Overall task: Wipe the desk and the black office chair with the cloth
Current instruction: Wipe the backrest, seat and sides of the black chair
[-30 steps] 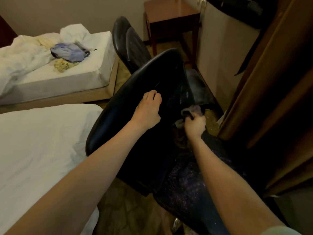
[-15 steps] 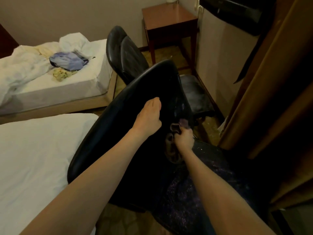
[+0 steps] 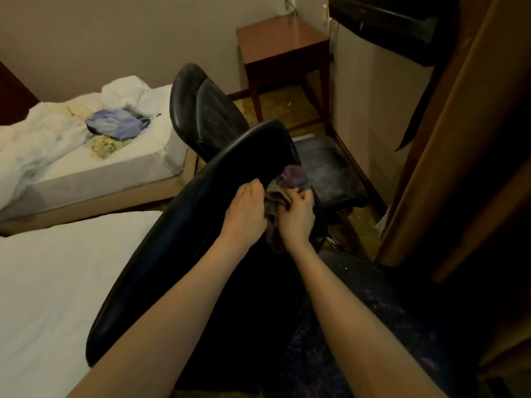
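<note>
The black office chair [image 3: 184,231] fills the middle of the head view, its glossy backrest leaning toward me and its dusty seat [image 3: 382,305] low on the right. A crumpled purplish-grey cloth [image 3: 290,176] is bunched against the inner face of the backrest near its top. My right hand [image 3: 297,215] grips the cloth from the right. My left hand [image 3: 245,209] meets it from the left, fingers curled onto the cloth's edge. The lower part of the cloth hangs between the two hands.
A second black chair [image 3: 207,110] with a dusty seat [image 3: 327,170] stands just behind. A small wooden table [image 3: 283,43] sits in the far corner. Two beds [image 3: 51,282] lie on the left, the far one with clothes [image 3: 115,126]. A brown curtain [image 3: 459,168] hangs at right.
My left hand has left the backrest's edge and moved right to take the cloth. My right hand has lifted the cloth up the backrest. The view has tilted down.
</note>
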